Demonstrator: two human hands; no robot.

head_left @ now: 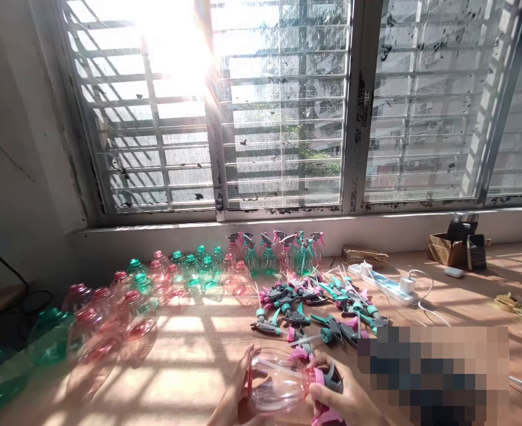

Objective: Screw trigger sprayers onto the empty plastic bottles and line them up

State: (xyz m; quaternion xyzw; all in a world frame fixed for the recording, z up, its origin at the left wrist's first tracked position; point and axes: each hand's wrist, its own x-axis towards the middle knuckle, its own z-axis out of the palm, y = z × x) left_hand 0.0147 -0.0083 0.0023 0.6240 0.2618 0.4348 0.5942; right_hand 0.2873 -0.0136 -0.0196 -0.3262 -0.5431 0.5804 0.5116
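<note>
- Sunlight came in through a barred window [282, 106] and fell on a wooden table [185, 384].
- A clear plastic spray bottle [278, 378] lay on its side in both hands, at the near edge of the table.
- The left hand [238, 384] held the bottle's side.
- The right hand [344, 402] held the neck, by a pink and gray spray top [327, 378].
- Pink and green bottles [110, 313] sat to the left and far off.
- Loose spray tops [314, 302] lay in a pile past the hands.
</note>
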